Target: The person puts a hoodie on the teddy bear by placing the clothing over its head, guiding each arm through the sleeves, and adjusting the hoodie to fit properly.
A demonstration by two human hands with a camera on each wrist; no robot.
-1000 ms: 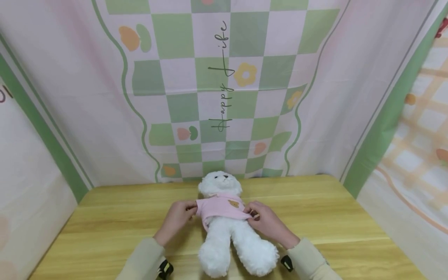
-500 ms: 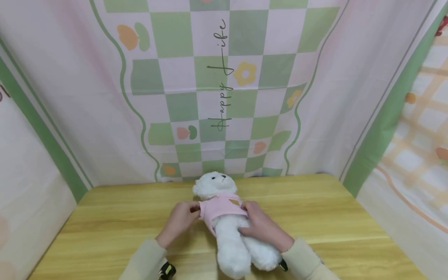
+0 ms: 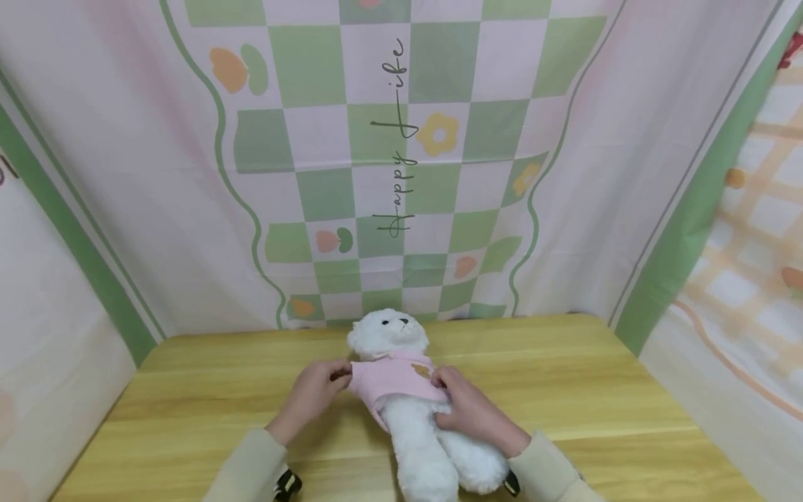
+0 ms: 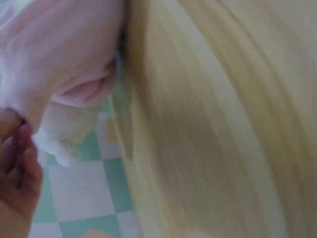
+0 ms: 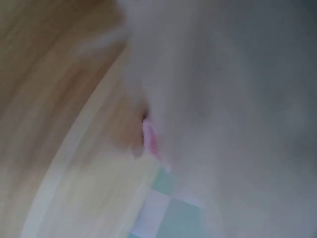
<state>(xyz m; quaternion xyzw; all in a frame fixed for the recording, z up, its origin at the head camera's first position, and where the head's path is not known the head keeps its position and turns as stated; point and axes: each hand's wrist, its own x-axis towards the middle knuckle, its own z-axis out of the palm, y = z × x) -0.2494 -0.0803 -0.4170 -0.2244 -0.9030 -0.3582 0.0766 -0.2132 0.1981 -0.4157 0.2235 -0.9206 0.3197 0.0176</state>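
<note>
A white plush teddy bear [image 3: 389, 333] lies on its back, head toward the far edge of the table. It wears a pink shirt [image 3: 392, 380] with a small brown bear patch on the chest. At the shirt's left side, my left hand [image 3: 310, 397] pinches the sleeve end between thumb and fingers; the left wrist view shows the pink cloth [image 4: 74, 44] drawn out at the fingertips. My right hand [image 3: 477, 413] grips the bear's right side around the hem, thumb on the upper leg. White fur [image 5: 223, 119] fills much of the right wrist view, blurred, mostly hiding that hand.
The wooden table [image 3: 207, 390] extends to both sides of the bear. Behind it hangs a green and white checked cloth [image 3: 376, 192] with "Happy Life" lettering. More patterned cloth [image 3: 746, 279] closes off the right side.
My right hand has shifted from pinching the shirt hem to gripping the bear's side. The bear's legs have swung right and its head slightly left. My left hand keeps the sleeve.
</note>
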